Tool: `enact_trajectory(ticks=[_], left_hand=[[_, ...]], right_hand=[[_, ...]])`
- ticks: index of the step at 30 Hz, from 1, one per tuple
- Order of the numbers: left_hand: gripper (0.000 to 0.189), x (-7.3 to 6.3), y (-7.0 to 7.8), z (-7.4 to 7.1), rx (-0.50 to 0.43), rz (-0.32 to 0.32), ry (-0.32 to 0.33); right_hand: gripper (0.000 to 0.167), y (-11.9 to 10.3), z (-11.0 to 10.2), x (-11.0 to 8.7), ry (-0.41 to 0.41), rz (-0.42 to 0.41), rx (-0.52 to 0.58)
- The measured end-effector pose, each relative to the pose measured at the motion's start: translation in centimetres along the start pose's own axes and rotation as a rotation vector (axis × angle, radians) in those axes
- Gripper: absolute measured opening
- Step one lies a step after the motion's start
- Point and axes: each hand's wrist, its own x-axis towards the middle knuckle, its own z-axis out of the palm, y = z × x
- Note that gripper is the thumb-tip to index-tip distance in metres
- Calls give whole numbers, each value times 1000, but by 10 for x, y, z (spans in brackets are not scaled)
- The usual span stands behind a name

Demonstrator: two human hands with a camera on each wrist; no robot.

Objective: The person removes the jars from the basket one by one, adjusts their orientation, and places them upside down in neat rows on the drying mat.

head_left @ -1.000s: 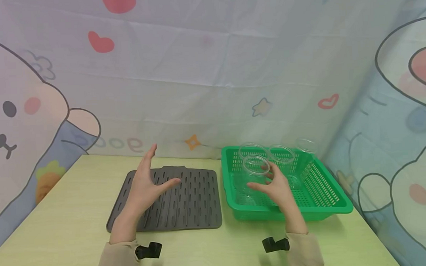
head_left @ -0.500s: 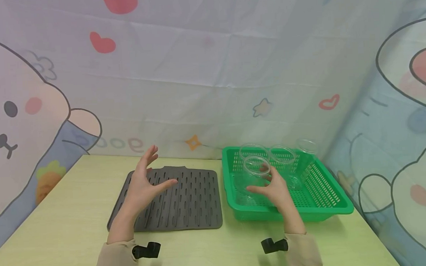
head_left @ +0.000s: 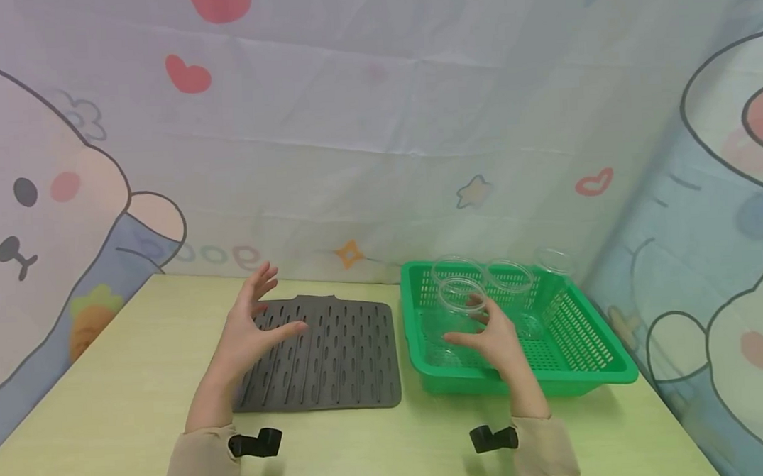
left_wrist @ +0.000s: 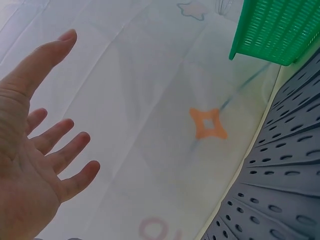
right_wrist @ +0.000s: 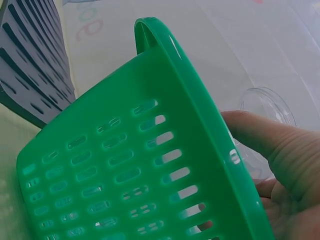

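In the head view several clear cups stand in a green basket (head_left: 522, 384). My right hand (head_left: 496, 338) reaches over the basket's front rim, thumb and fingers curled round the nearest clear cup (head_left: 463, 312). That cup's wall is see-through, so the exact contact is hard to make out. In the right wrist view the basket wall hides most of the fingers, and a cup rim (right_wrist: 275, 100) shows beyond the thumb. My left hand (head_left: 242, 340) hovers over the left part of a dark grey slotted mat (head_left: 336, 361), fingers spread and holding nothing.
Behind the nearest cup are another cup (head_left: 457, 259), one to its right (head_left: 509, 266) and one at the far right (head_left: 555, 261). The pale table (head_left: 107, 392) meets a printed cloth backdrop (head_left: 326, 141). Mat and basket lie side by side.
My left hand has drifted a little to the left over the mat, uncovering more of its middle. The right hand and the cups stay nearly where they were.
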Motion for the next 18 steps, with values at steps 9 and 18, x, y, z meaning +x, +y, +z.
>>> enact_trajectory(ticks=[9, 18], left_hand=[[97, -1, -6, -9, -3, 11, 0], [93, -11, -24, -27, -34, -65, 85]], right_hand=[[83, -15, -2, -5, 57, -18, -61], [81, -34, -2, -15, 134, -73, -80]])
